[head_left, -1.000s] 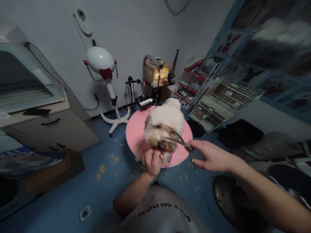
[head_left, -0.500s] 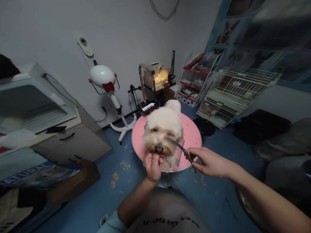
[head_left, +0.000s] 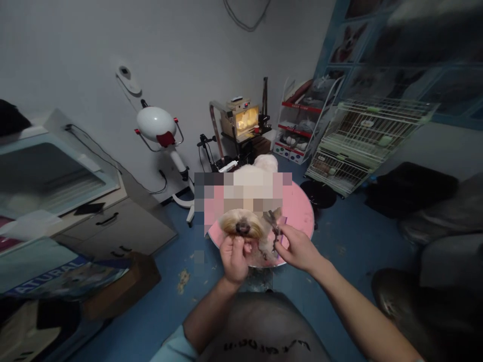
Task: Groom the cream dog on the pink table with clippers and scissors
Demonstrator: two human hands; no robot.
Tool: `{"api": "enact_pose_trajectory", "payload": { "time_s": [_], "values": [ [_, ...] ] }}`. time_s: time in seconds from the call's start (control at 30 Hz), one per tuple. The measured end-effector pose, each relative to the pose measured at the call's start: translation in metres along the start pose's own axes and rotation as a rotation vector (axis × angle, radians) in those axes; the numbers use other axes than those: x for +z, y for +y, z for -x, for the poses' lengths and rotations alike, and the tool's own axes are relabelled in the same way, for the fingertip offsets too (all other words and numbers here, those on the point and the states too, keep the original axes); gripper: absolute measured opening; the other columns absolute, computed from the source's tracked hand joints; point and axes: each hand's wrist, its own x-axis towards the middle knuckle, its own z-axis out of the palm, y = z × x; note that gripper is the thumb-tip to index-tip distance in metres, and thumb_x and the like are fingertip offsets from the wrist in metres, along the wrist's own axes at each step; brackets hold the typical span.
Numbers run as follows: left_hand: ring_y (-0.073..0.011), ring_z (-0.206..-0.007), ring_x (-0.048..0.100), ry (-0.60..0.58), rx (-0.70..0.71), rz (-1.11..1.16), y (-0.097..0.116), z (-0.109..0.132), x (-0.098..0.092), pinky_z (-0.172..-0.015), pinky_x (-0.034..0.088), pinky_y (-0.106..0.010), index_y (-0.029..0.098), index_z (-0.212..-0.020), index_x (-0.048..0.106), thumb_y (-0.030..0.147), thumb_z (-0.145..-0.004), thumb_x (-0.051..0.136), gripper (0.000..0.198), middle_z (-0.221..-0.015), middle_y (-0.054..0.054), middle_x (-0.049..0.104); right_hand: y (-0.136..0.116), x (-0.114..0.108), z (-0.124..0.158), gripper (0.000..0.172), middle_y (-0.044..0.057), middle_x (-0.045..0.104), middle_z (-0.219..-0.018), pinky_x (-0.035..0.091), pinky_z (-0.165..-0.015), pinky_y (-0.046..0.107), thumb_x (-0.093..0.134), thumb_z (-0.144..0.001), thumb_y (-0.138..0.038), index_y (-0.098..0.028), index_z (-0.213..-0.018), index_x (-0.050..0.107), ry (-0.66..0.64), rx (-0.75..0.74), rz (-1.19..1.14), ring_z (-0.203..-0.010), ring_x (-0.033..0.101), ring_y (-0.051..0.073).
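Note:
A cream-white dog (head_left: 241, 221) faces me on a round pink grooming table (head_left: 302, 201); blurred blocks hide its eyes and upper head. My left hand (head_left: 234, 261) is closed on the fur under its chin, just below the dark nose. In my right hand (head_left: 300, 250) is a pair of scissors (head_left: 272, 221), its fingers in the handles. The blades point up beside the dog's cheek on the right; I cannot tell whether they touch the fur. Partly behind that hand, a thin purple strip (head_left: 284, 221) lies on the table.
A white stand dryer (head_left: 156, 123) rises behind on the left, near a cabinet (head_left: 143, 221). A lit box (head_left: 245, 118), a rack (head_left: 302, 106) and wire cages (head_left: 354, 146) line the back. Cut fur (head_left: 183, 280) lies on the blue floor. A brown box (head_left: 124, 286) sits at lower left.
My right hand has moved left and a little down toward the dog, and the scissors have swung from pointing across its face to beside its cheek. My left hand keeps its hold.

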Motion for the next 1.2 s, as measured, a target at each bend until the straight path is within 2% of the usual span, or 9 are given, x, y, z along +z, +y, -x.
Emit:
{"api": "enact_pose_trajectory", "payload": {
  "time_s": [0.2, 0.3, 0.47, 0.9, 1.1, 1.2],
  "values": [
    [-0.0063, -0.042, 0.049, -0.018, 0.018, -0.021, 0.000, -0.002, 0.000, -0.049, 0.043, -0.018, 0.015, -0.051, 0.054, 0.054, -0.073, 0.074, 0.049, -0.043, 0.002, 0.052, 0.002, 0.024, -0.005, 0.024, 0.007, 0.069, -0.083, 0.049, -0.064, 0.028, 0.044, -0.086, -0.011, -0.016, -0.107, 0.055, 0.240, -0.025, 0.142, -0.072, 0.066, 0.019],
    [-0.0057, -0.042, 0.047, -0.025, 0.021, -0.046, 0.001, -0.003, 0.000, -0.047, 0.041, -0.017, 0.015, -0.052, 0.055, 0.055, -0.074, 0.072, 0.049, -0.043, 0.002, 0.051, 0.002, 0.027, -0.008, 0.023, 0.008, 0.069, -0.085, 0.049, -0.067, 0.029, 0.048, -0.085, -0.014, -0.016, -0.107, 0.054, 0.289, -0.035, 0.194, -0.076, 0.066, 0.021],
    [-0.0064, -0.042, 0.046, -0.024, 0.035, -0.075, 0.001, -0.002, 0.000, -0.046, 0.041, -0.018, 0.016, -0.053, 0.054, 0.053, -0.076, 0.070, 0.047, -0.043, 0.002, 0.050, 0.005, 0.021, -0.010, 0.022, 0.004, 0.067, -0.079, 0.045, -0.062, 0.026, 0.044, -0.085, -0.009, -0.017, -0.102, 0.055, 0.270, -0.021, 0.215, -0.067, 0.062, 0.017],
    [-0.0056, -0.039, 0.046, -0.021, 0.054, -0.038, 0.004, -0.003, 0.004, -0.044, 0.041, -0.016, 0.014, -0.054, 0.059, 0.055, -0.072, 0.075, 0.047, -0.041, 0.002, 0.050, 0.008, 0.012, -0.009, 0.018, 0.004, 0.064, -0.077, 0.044, -0.063, 0.027, 0.046, -0.082, -0.010, -0.018, -0.096, 0.055, 0.180, -0.038, 0.251, -0.068, 0.060, 0.018],
    [-0.0067, -0.041, 0.047, -0.032, 0.067, -0.053, 0.003, -0.002, 0.002, -0.047, 0.043, -0.018, 0.015, -0.054, 0.056, 0.053, -0.075, 0.072, 0.047, -0.042, 0.002, 0.050, 0.008, 0.011, -0.005, 0.020, 0.005, 0.065, -0.078, 0.044, -0.061, 0.027, 0.046, -0.083, -0.011, -0.017, -0.099, 0.057, 0.115, -0.010, 0.180, -0.067, 0.060, 0.018],
    [-0.0068, -0.042, 0.047, -0.039, 0.055, -0.054, 0.001, -0.001, 0.001, -0.048, 0.043, -0.018, 0.015, -0.054, 0.057, 0.054, -0.076, 0.072, 0.047, -0.042, 0.002, 0.050, 0.014, 0.020, -0.005, 0.020, 0.006, 0.067, -0.082, 0.048, -0.067, 0.028, 0.046, -0.084, -0.013, -0.018, -0.099, 0.059, 0.156, 0.079, 0.058, -0.074, 0.064, 0.019]
  ]
}}
